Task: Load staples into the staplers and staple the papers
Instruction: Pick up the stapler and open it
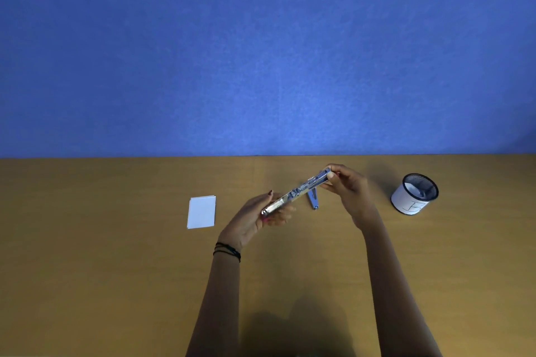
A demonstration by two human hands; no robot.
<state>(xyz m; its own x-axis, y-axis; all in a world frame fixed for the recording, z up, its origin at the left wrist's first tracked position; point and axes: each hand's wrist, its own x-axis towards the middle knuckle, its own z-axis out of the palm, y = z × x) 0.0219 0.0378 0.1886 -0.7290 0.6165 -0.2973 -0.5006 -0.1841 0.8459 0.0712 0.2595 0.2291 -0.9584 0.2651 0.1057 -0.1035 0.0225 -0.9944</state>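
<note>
Forearms come up from the bottom edge, thin dark bands on the left wrist, and both hands meet over the counter (pixel 116 284) with one stapler (pixel 295 193) swung open between them.

It's a metal stapler, so stiff and a bit weighty for its size, shiny enough to slide if you only pinch it. Best bet, I'd say, is gripping the long sides of the body, away from the sprung rail. Left hand (pixel 261 217) does about that: it cradles the lower end, fingers curled under and thumb over the top, closed around it. Right hand (pixel 346 187) pinches the upper tip, fingers nearly shut on it. A hinged arm hangs down from the stapler just below the right fingers, almost to the counter. Can't tell if any staples are in the channel, too small.

Papers (pixel 201 212) lie flat in a small white stack, well left of the left fingers. A mesh cup (pixel 414 194) stands well right of the right fingers.
</note>
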